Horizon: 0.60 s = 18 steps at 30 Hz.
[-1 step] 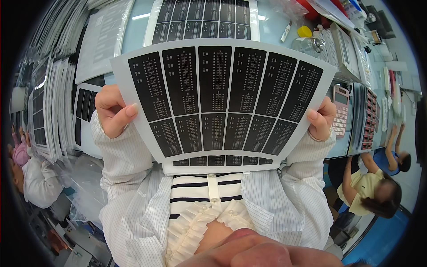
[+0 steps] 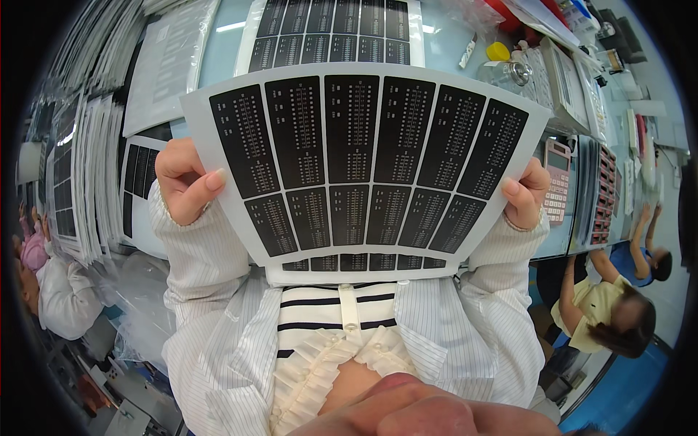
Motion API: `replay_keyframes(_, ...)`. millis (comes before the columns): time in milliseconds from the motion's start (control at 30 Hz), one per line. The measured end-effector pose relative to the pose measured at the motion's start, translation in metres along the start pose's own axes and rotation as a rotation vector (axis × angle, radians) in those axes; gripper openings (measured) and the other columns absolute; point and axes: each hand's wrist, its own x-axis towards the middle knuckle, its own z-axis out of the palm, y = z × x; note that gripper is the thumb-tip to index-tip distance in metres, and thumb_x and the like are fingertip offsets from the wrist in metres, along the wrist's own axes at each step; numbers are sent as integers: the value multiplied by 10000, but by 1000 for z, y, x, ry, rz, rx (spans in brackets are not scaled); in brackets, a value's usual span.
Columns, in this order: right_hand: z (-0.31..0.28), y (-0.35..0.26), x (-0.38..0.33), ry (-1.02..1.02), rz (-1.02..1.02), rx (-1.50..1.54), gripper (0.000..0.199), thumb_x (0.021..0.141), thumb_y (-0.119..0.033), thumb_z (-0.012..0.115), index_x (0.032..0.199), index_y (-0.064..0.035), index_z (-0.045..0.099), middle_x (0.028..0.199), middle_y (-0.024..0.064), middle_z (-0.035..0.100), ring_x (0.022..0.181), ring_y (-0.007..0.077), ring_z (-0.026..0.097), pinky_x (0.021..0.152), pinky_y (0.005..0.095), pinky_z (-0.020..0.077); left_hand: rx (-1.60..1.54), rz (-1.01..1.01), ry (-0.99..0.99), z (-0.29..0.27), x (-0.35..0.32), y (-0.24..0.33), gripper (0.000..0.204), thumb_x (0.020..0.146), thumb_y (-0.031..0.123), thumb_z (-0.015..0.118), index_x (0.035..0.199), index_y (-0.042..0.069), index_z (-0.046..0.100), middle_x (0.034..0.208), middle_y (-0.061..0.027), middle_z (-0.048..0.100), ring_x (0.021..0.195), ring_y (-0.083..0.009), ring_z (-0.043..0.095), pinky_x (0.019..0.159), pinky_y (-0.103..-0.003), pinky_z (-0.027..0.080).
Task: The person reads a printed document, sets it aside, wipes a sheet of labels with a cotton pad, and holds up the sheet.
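Observation:
A white sheet (image 2: 352, 127) printed with two rows of black panels, each dotted with small pale marks, is raised in front of my chest, its far edge bowed. My left hand (image 2: 187, 182) pinches its left side, thumb on top and fingers curled behind. On the opposite side my right hand (image 2: 525, 196) grips the margin in the same way. Below the near edge shows part of another printed sheet or stack (image 2: 363, 277), mostly covered. Beyond the far edge lies a similar black-panelled sheet (image 2: 327, 49) in what looks like clear plastic.
Stacked sheets (image 2: 91, 174) and a plastic-wrapped pack (image 2: 166, 65) crowd the left. To the right are a pink calculator (image 2: 557, 182), a glass jar (image 2: 509, 73), a yellow lid (image 2: 498, 51) and a box of papers (image 2: 566, 83). People sit on both sides, including one in yellow (image 2: 592, 305).

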Motion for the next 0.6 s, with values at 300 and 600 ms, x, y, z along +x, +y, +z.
replay_keyframes(300, 7, -2, 2, 39, -13, 10, 168, 687, -145, 558, 684, 18, 517, 755, 117, 591, 598, 127, 524, 556, 239, 406, 13, 25, -16, -1, 2, -2, 189, 677, 83, 555, 526, -9, 487, 581, -96, 569, 454, -127, 476, 448, -226, 337)
replay_keyframes(600, 10, 0, 2, 79, -6, 58, 183, 688, -147, 559, 663, 33, 537, 721, 115, 596, 569, 123, 518, 523, 231, 391, -3, 9, 2, 0, -1, 1, 193, 681, 84, 555, 526, -12, 492, 572, -105, 570, 458, -134, 491, 453, -229, 356)
